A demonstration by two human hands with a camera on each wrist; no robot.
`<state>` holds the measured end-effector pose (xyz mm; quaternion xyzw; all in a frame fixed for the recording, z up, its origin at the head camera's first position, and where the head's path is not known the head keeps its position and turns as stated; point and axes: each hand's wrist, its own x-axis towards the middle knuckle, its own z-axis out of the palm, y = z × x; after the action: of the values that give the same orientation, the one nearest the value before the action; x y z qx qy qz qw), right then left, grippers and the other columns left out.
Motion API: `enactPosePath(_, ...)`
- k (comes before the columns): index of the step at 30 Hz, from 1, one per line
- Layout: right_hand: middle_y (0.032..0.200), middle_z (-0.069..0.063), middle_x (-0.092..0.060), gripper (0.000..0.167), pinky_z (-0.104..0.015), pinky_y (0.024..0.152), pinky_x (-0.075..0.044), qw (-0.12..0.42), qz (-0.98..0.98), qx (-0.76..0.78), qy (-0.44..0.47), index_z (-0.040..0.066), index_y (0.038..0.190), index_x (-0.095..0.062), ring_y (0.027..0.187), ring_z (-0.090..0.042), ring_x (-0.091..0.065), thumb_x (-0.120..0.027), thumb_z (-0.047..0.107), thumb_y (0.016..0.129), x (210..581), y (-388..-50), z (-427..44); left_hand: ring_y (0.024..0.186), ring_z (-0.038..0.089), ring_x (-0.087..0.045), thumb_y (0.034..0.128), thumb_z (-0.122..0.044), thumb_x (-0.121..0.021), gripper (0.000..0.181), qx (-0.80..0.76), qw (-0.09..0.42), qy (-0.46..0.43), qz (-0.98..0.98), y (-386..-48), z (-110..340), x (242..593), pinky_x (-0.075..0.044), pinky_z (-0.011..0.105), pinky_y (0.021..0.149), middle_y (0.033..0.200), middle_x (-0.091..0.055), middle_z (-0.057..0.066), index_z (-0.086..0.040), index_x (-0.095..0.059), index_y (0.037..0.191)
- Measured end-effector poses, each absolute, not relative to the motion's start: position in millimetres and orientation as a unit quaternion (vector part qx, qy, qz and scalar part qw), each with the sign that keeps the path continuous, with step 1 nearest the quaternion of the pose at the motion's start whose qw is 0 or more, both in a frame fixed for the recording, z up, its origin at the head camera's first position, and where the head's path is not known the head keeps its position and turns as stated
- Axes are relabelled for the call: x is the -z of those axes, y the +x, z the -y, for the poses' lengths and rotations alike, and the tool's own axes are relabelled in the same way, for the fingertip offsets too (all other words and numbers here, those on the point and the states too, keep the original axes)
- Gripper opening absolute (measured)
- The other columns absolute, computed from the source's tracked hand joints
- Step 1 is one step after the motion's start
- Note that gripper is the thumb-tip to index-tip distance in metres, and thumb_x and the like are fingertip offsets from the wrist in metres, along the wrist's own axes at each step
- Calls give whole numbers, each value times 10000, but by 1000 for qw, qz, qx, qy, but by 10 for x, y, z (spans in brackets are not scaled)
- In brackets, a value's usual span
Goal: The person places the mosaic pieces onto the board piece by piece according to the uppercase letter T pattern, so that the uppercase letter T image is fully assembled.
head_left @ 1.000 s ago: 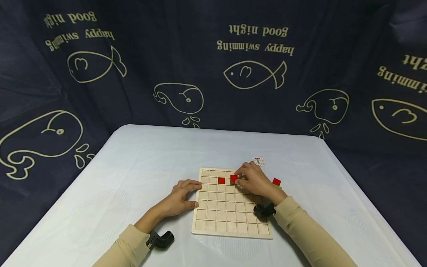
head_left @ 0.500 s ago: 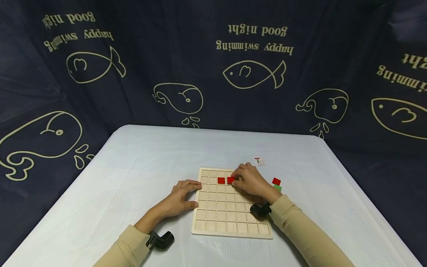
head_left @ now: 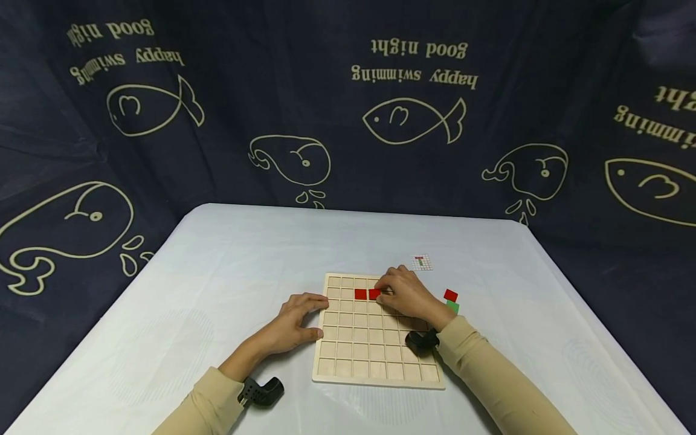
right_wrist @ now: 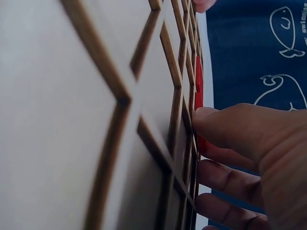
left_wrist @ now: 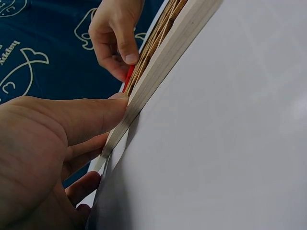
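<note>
A light wooden board (head_left: 360, 335) with a grid of square recesses lies on the table. One red square block (head_left: 360, 294) sits in the second row from the far edge. Directly right of it, a second red block (head_left: 373, 294) lies in the neighbouring cell, pinched between thumb and fingers of my right hand (head_left: 408, 293). In the right wrist view the thumb (right_wrist: 206, 120) is against this red block, which is partly covered. My left hand (head_left: 295, 321) rests at the board's left edge, thumb and fingertips touching the rim, fingers extended.
Right of the board lie a loose red block (head_left: 451, 295) and a green block (head_left: 452, 307), close together. Beyond the right hand is a small card (head_left: 421, 262) printed with a grid and coloured squares. A dark printed curtain (head_left: 348, 169) hangs behind the white table (head_left: 261, 254).
My right hand has moved the second red block slightly left and down, so it lies flat beside the first. The left hand has stayed in place.
</note>
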<state>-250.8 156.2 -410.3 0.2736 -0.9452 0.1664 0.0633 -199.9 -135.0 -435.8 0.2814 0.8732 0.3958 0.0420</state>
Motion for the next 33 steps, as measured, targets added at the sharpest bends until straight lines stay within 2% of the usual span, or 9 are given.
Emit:
enactPosePath(12, 946, 2, -636, 221, -353, 763, -380, 67, 946, -161, 275, 164, 989, -728, 829, -147, -460, -737, 287, 806, 4107, -2516, -1548, 1303, 264, -329, 807, -181, -723, 547, -395, 40, 278, -874, -1988, 1353, 4365, -221, 532, 1053, 1410, -457, 22, -80, -536, 1310)
enactPosePath(33, 949, 3, -624, 239, -350, 769, -363, 58, 947, -177, 263, 145, 1012, -716, 828, -136, -430, -740, 256, 801, 4117, -2491, -1569, 1313, 270, -321, 814, -186, -716, 551, -392, 44, 276, -876, -1990, 1343, 4348, -223, 543, 1053, 1414, -451, 22, -79, -527, 1320)
